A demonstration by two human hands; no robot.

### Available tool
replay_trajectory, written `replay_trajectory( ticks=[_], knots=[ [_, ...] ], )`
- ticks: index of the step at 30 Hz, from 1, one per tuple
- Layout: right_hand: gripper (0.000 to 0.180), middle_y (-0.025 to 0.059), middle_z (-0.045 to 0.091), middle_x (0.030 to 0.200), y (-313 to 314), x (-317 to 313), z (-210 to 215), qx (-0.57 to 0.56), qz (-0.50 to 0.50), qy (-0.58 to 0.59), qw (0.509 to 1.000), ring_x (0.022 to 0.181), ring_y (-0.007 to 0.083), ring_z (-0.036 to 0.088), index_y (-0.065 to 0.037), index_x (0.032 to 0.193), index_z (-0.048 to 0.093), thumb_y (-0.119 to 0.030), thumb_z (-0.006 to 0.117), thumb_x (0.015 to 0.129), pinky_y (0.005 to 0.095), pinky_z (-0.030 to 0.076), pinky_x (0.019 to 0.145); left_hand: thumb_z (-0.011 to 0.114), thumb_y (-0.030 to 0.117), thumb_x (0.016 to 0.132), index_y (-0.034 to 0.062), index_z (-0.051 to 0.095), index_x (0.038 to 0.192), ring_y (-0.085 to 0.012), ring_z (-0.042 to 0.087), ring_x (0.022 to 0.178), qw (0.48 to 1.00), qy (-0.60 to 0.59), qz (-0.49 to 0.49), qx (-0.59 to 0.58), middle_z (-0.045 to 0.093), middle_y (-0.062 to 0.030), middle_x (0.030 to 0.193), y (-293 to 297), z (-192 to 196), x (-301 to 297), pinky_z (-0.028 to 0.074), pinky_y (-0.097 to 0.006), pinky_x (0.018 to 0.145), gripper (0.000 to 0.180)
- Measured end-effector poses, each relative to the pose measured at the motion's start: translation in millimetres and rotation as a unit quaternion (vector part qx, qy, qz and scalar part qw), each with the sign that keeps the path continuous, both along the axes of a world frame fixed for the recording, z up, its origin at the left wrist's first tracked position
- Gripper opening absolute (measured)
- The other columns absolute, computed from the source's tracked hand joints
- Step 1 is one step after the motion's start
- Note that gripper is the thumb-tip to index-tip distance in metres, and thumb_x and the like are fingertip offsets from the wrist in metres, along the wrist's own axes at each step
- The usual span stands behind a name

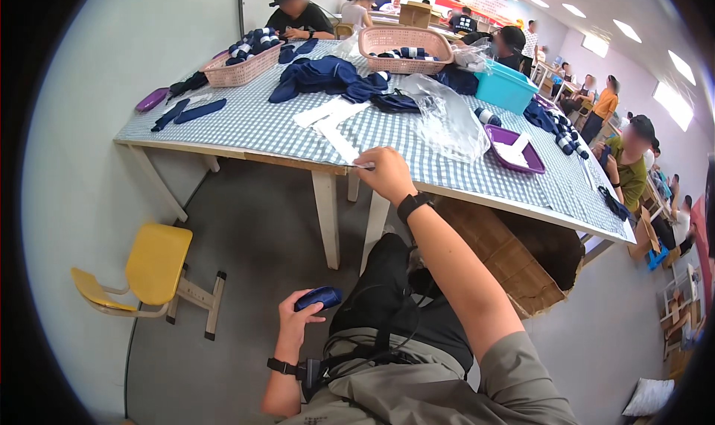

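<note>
Low in front of my body, my left hand (296, 318) is closed around a small dark-blue roll of fabric (319, 299). My right hand (387, 173) reaches to the near edge of the table and pinches the end of a white paper strip (339, 142). More white strips (316, 114) lie just beyond it on the blue checked tablecloth (261, 127). Behind them is a heap of loose navy fabric (328, 78). A crumpled clear plastic bag (450, 123) rests to the right of my right hand.
Pink baskets (246, 69) (406, 46) hold navy rolls with white bands. At the right are a turquoise bin (506, 87) and a purple tray (515, 151) of white strips. Under the table sits a cardboard box (499, 254); a yellow chair (156, 265) stands left. Other people sit around.
</note>
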State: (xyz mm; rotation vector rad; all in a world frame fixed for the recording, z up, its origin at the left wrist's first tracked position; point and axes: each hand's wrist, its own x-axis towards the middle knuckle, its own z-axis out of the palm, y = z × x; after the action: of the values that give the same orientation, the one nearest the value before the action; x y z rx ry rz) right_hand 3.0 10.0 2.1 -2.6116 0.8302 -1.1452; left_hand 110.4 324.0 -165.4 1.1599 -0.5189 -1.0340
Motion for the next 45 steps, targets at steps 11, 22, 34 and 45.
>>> replay_trajectory(
  ticks=[11, 22, 34, 45],
  knots=[
    [0.021, 0.0134, 0.074, 0.097, 3.2, -1.9, 1.3, 0.01, 0.014, 0.007, 1.0, 0.095, 0.0342, 0.065, -0.009, 0.094, 0.078, -0.017, 0.067, 0.078, 0.0448, 0.053, 0.083, 0.074, 0.005, 0.08, -0.0067, 0.061, 0.118, -0.0283, 0.073, 0.083, 1.0, 0.005, 0.002, 0.008, 0.068, -0.0193, 0.105, -0.3, -6.2, -1.2, 0.064, -0.033, 0.062, 0.042],
    [0.021, 0.0208, 0.072, 0.083, -12.5, -14.8, 8.7, 0.093, -0.045, -0.16, 0.982, 0.078, 0.036, 0.07, -0.003, 0.101, 0.075, -0.013, 0.062, 0.088, 0.041, 0.056, 0.075, 0.071, 0.005, 0.082, -0.0059, 0.058, 0.12, -0.0282, 0.073, 0.086, 1.0, 0.009, 0.003, 0.02, 0.068, -0.0197, 0.105, -1.3, -5.1, -2.5, 0.063, -0.032, 0.062, 0.041],
    [0.029, 0.0061, 0.072, 0.074, 85.7, -85.4, -11.3, 0.124, -0.033, -0.308, 0.943, 0.063, 0.0036, 0.058, -0.002, 0.108, 0.076, -0.01, 0.081, 0.081, 0.0232, 0.049, 0.06, 0.069, 0.001, 0.082, -0.0068, 0.059, 0.119, -0.0318, 0.073, 0.083, 0.99, 0.116, -0.058, -0.057, 0.069, -0.022, 0.105, -3.7, 29.6, -16.3, 0.065, -0.036, 0.062, 0.039],
    [0.036, 0.012, 0.073, 0.087, 220.2, -148.1, -104.4, 0.119, -0.082, -0.208, 0.967, 0.072, 0.0214, 0.073, -0.008, 0.116, 0.073, -0.004, 0.078, 0.081, 0.0284, 0.055, 0.064, 0.07, 0.013, 0.082, 0.0004, 0.056, 0.124, -0.0334, 0.071, 0.086, 0.954, 0.189, -0.221, -0.079, 0.068, -0.0187, 0.109, -49.7, 28.2, -59.6, 0.062, -0.044, 0.07, 0.046]
  ],
)
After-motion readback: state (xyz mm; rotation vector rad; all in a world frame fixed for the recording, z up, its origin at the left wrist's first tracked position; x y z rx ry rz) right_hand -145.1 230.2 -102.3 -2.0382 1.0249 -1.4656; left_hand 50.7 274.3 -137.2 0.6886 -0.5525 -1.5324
